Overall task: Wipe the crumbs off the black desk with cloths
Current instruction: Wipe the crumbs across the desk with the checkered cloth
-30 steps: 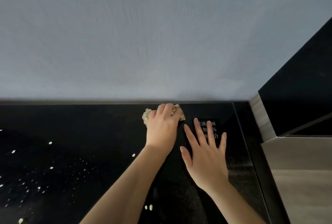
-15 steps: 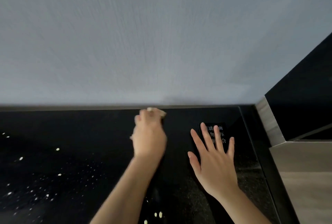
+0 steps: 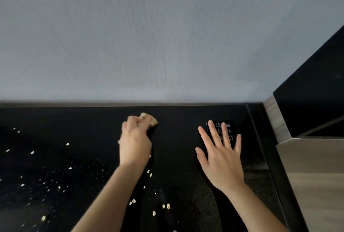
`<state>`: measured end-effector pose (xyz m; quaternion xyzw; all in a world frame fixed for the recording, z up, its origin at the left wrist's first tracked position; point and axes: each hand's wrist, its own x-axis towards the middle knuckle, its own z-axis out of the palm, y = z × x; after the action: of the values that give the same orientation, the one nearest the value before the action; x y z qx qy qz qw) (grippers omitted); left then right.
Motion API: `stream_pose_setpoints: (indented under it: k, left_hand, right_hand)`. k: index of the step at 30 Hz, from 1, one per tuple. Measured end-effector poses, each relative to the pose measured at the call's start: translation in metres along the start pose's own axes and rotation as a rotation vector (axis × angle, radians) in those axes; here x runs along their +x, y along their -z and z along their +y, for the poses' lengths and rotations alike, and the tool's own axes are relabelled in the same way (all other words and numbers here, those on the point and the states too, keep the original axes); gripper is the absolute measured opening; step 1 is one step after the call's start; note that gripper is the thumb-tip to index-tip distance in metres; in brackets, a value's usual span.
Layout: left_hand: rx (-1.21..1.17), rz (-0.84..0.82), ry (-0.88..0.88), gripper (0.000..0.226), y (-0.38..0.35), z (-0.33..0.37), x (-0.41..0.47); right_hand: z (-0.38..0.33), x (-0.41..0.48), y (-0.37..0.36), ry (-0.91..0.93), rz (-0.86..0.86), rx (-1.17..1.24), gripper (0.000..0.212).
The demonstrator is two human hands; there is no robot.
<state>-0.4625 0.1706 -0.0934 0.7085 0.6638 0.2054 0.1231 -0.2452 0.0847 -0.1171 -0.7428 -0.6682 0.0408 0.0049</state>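
The glossy black desk (image 3: pixel 83 123) fills the lower part of the head view. My left hand (image 3: pixel 134 143) is closed over a beige cloth (image 3: pixel 149 118), pressing it onto the desk near the back edge; only the cloth's far tip shows past my fingers. My right hand (image 3: pixel 221 157) lies flat on the desk with fingers spread, holding nothing, partly covering a white-lettered label (image 3: pixel 228 131). Pale crumbs (image 3: pixel 44 179) are scattered over the left of the desk, and several larger ones (image 3: pixel 160 206) lie between my forearms.
A grey wall (image 3: pixel 167 36) rises right behind the desk's back edge. At the right stands a dark panel (image 3: pixel 316 86) with a wood-tone edge, above a brushed metal surface (image 3: pixel 312 166). The desk's right rim (image 3: pixel 264 157) runs beside my right hand.
My left hand has slid the cloth leftward along the back edge, away from my right hand. My right hand has stayed flat on the label. The view has shifted slightly.
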Motion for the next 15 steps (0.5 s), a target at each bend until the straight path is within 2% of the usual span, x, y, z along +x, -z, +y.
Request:
stream_pose_setpoints:
  k: [5,7,10,11,12,15]
  left_hand:
    - [-0.034,-0.155,-0.411,0.056,0.003,-0.006,-0.049]
    - [-0.013,-0.112,-0.369,0.052,0.01,-0.024,-0.041]
    - [-0.02,-0.013,-0.01,0.047,0.016,-0.036,-0.015]
    - [-0.024,0.0,0.031,0.046,0.015,-0.033,-0.013]
    - [-0.03,0.001,0.001,0.047,0.013,-0.026,-0.015]
    - [-0.073,-0.08,-0.279,0.051,0.007,-0.01,-0.053]
  right_hand:
    - [0.0,0.001,0.0,0.013,0.014,0.02,0.061]
    - [0.0,0.001,-0.001,0.008,0.019,0.013,0.061]
    - [0.001,0.001,-0.001,0.013,0.025,0.009,0.061]
    - [0.001,0.001,-0.001,0.012,0.029,0.006,0.061]
    - [0.001,0.001,-0.001,0.01,0.029,0.003,0.061]
    - [0.001,0.0,0.0,0.01,0.015,-0.001,0.061]
